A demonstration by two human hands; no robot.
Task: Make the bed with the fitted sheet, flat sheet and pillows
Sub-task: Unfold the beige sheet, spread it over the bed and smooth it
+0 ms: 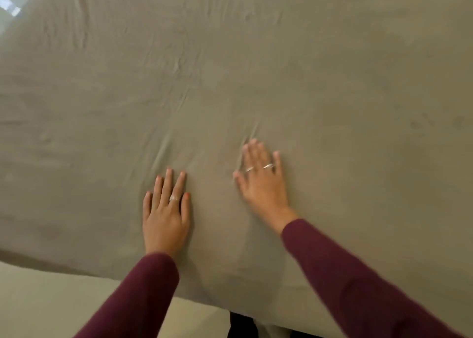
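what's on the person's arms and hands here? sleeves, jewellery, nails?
Both arms wear long dark maroon sleeves, the left sleeve and the right sleeve ending at the wrists. The left hand has one silver ring and coral-painted nails. The right hand has two silver rings on neighbouring fingers; its nails are blurred.

Both hands lie flat on the sheet (256, 69) (near its front edge): left hand (166, 209) beside right hand (261, 181).
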